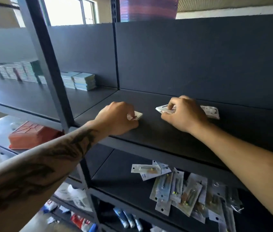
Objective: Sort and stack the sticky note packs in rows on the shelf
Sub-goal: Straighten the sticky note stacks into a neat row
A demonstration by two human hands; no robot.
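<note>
Packs (164,109) looked light, flat, slippery in wrap; the right hand (185,114) pinched one's edge, the left hand (119,117) gripped another (138,115) on the shelf (166,134).

A stationery stockroom or shop: dark metal shelving (149,131) carries stacked notebooks (84,81), and loose blister-packed pens (179,190) lie on the shelf below, with bare walls and windows behind.

Both forearms are seen bare, with no sleeves, and the left forearm (48,164) is marked along its length by a dark, flowing tattoo, while the right forearm (243,158) is left unmarked.
</note>
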